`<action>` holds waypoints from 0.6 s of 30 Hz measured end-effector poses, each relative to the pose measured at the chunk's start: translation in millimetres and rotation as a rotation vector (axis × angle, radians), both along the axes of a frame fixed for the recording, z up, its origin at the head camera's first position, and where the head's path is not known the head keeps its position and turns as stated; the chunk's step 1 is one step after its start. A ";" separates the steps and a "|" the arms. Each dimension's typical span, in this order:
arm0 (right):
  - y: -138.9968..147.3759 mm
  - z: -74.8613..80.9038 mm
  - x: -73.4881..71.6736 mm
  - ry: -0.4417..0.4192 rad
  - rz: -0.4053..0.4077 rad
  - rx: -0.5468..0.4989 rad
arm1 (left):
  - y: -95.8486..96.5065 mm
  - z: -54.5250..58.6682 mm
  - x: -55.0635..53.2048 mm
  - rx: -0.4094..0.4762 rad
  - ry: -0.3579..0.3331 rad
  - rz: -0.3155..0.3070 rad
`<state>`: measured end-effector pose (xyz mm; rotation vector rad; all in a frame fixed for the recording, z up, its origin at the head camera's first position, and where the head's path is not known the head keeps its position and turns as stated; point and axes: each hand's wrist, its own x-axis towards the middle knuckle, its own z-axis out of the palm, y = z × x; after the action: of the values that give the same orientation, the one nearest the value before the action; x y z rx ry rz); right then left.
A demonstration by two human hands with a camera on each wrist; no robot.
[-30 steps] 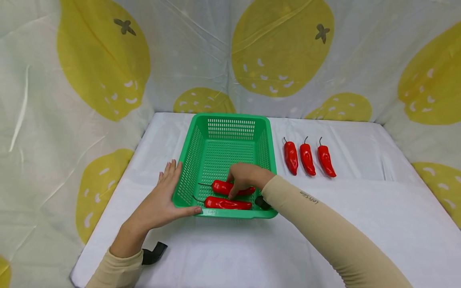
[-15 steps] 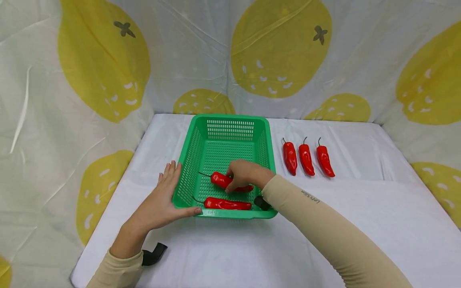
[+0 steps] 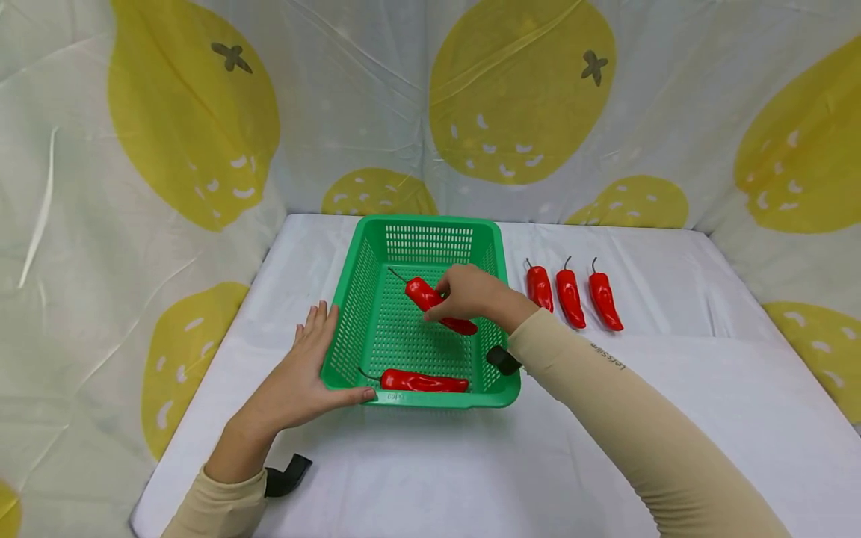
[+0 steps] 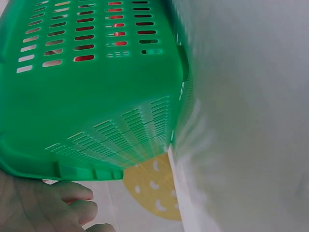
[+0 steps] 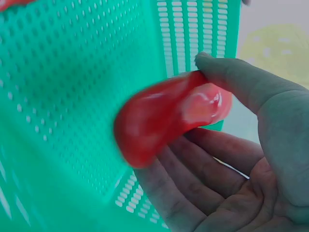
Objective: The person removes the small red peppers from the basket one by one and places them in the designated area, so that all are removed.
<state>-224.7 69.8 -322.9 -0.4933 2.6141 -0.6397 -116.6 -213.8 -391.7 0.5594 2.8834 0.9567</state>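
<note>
A red chili pepper (image 3: 420, 293) with a thin dark stem is pinched between the thumb and fingers of my right hand (image 3: 474, 294), tilted above the floor of the green plastic basket (image 3: 430, 221). The right wrist view shows this pepper (image 5: 152, 118) close up and blurred, its tip towards the camera. Another red chili pepper (image 3: 424, 381) lies along the near inner wall. My left hand (image 3: 299, 385) rests against the basket's near left corner, fingers spread along the outside and thumb on the front rim. Seen from the left wrist, its fingers (image 4: 79, 210) are beside the basket's rim.
Right of the basket, three red chili peppers (image 3: 569, 299) lie side by side on the white cloth (image 3: 673, 388). A lemon-printed curtain (image 3: 525, 90) encloses the back and sides. A black wrist camera (image 3: 288, 476) sits under the left forearm, another (image 3: 503, 360) under the right.
My right hand has lifted one pepper off the basket floor and carried it away from the near wall, tilting it. The left hand and the other peppers stay in place.
</note>
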 end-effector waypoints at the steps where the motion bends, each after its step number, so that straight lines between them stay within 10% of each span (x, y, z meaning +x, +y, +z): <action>1: 3.6 3.0 -0.9 0.006 -0.009 -0.006 | 0.2 0.0 0.1 0.002 0.000 -0.001; 18: 118.3 37.6 -14.4 0.023 -0.341 0.006 | -0.6 -0.8 -1.6 0.013 -0.009 -0.012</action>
<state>-239.1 188.0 -285.3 -0.0489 2.7447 -0.7336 -118.1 -214.4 -392.5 0.5716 2.8650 0.9738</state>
